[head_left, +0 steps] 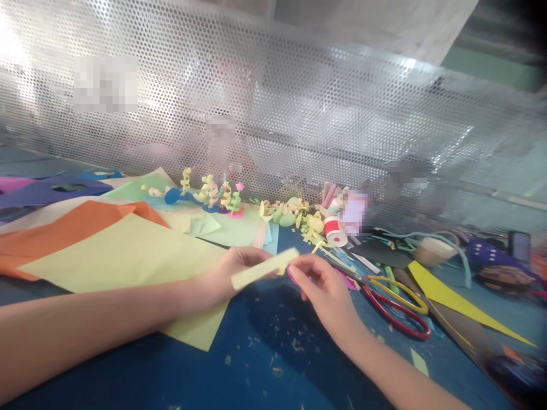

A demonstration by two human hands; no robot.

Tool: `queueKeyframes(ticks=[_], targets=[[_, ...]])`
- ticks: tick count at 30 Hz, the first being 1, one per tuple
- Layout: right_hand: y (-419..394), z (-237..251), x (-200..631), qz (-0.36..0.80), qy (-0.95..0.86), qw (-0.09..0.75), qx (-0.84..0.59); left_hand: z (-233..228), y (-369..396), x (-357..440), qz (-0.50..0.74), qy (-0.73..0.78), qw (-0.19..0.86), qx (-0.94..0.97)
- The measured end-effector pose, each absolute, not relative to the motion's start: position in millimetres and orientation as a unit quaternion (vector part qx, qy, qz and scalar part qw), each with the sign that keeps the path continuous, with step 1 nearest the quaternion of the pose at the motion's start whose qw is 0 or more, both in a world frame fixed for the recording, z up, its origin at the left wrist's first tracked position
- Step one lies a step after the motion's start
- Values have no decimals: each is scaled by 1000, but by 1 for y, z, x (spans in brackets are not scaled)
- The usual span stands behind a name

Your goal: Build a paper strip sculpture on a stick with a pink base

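My left hand (237, 265) is closed round a pale yellow paper strip (260, 270), held tilted above the blue tabletop. Close beside it, my right hand (322, 282) has thumb and forefinger pinched together at the strip's right end. A small yellow bit of paper shows between the two hands; its link to the strip is unclear. Under my left forearm lies a large pale yellow sheet (128, 256). Scissors (363, 280) with one yellow and one red handle rest to the right of my right hand.
Small paper spiral figures (209, 191) stand at the back. Cut yellow and green pieces (290, 213) are heaped beside a red-and-white spool (334, 232). Orange paper (81, 228) lies left, a bright yellow piece (461, 302) right. A perforated metal panel (299, 114) runs along the back.
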State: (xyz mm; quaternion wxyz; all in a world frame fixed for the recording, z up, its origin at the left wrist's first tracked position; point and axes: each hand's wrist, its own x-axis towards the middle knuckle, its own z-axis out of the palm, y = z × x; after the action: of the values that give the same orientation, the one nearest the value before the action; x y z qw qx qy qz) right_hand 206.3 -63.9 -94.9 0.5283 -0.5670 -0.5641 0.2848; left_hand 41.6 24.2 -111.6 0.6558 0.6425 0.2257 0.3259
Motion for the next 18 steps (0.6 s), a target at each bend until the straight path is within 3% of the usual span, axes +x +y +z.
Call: queueKeyframes(ticks=[5,18], targets=[[-67,-95,206,206,-624,502,-562,-110,26,43,350,247,657,620],[-66,-98,207,162,-651,503,-545,-104,18,44,353,221,655,630]])
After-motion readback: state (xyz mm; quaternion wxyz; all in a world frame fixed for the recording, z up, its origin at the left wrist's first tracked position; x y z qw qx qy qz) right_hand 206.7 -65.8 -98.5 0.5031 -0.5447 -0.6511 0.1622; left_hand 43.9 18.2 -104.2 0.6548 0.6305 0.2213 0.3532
